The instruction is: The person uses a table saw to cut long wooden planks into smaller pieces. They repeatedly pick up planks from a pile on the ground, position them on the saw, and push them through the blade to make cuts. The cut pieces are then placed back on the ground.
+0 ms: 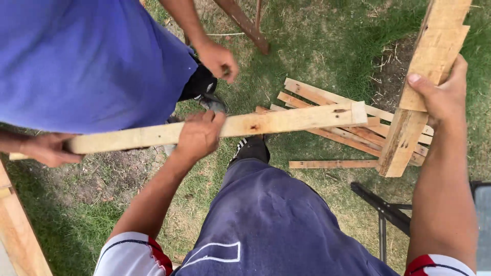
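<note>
The left hand grips a long pale wooden slat near its middle, fingers curled over the top edge and pressed around the wood, thumb side toward the camera. The slat runs nearly level across the view, its right end free in the air above a pile of slats lying on the grass. Its far left end is held by a co-worker's hand, which wraps round the wood; that person wears a blue shirt, and their other hand hangs loosely closed above the ground, well apart from the slat.

The right hand holds a second, thicker plank that stands steeply tilted, its top passing out of the upper edge of the view and its lower end hanging over the pile. The thumb lies across the near face of the plank and the fingers wrap behind it, hidden from view, so the plank sits clamped between thumb and palm.

The two pieces of wood are near each other but not touching. A dark metal frame stands on the grass below the right forearm, and another wooden beam crosses the lower left corner.
</note>
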